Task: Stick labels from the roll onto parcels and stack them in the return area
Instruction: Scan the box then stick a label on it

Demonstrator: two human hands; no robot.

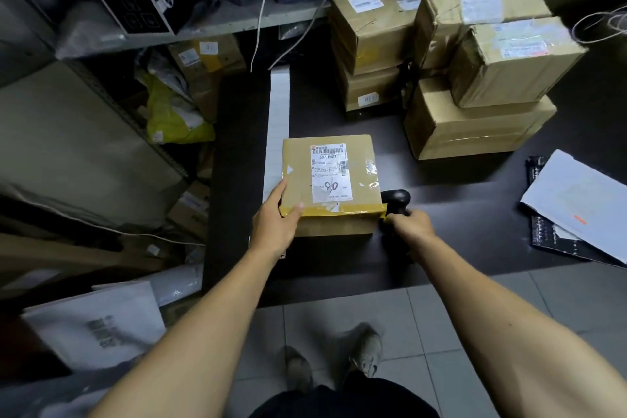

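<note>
Here I stand at my dark table (458, 220), and I will say where each thing is from the small brown parcel (330, 185) in the middle of it. Far behind the parcel, on the right, is the biggest thing on the table: a pile of brown boxes (475, 78) stacked on each other, with white stickers on the top ones. To the right of the parcel, well apart, lie some white papers (576, 200) on a black bag at the table's edge. Behind the parcel and to its left runs a long white strip of labels (280, 102); the parcel sits on the near end of the strip. The parcel itself lies flat and has a white shipping label (330, 173) on top with "90" written on it. My left hand (276, 222) holds the parcel's near left corner, thumb on top and fingers along the side. Just to the right of the parcel is a black scanner (396, 202). My right hand (412, 222) is wrapped round the scanner's handle, close to the parcel's near right corner.
</note>
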